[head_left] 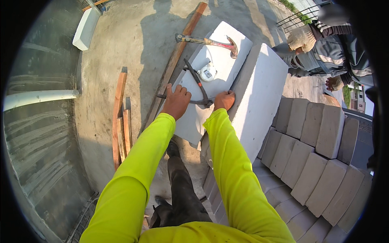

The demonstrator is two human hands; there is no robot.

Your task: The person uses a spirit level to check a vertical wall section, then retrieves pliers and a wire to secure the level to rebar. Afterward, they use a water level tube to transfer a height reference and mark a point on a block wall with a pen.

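My left hand (177,101) is closed around one dark handle of a metal tool that looks like long-handled pincers (199,84). Its other handle, with an orange-red band, slants away over a white block (221,36). At the tool's head end, my right hand (224,100) is closed with fingertips pinched; what they hold is too small to make out. Beyond the hands, a round white object (208,72) with a grey patch rests on the block. Farther back lies a claw hammer (208,41), its red head on the block and its handle reaching left.
A large pale block (259,89) stands close by my right hand. Stacked grey blocks (312,162) fill the right. Wooden strips (121,117) and a long timber (178,52) lie on the left. At the upper right is another person with a gloved hand (302,38).
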